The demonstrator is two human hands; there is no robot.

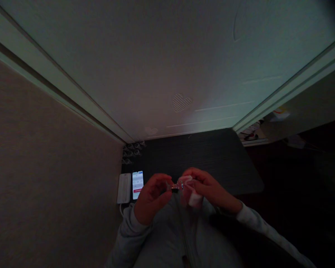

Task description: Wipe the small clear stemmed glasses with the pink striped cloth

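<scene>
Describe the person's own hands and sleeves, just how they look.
The left hand and right hand show no gloves. The left sleeve and right sleeve are long and pale greyish; the light is too dim to make out any markings.

small clear glass-like stemmed piece [175, 186] | held sideways, right end against pink-and-white soft cloth [187, 192] | cloth crumpled, lower part hanging down

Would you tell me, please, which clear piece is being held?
The clear piece between left hand and right hand; the others sit on the table.
</scene>
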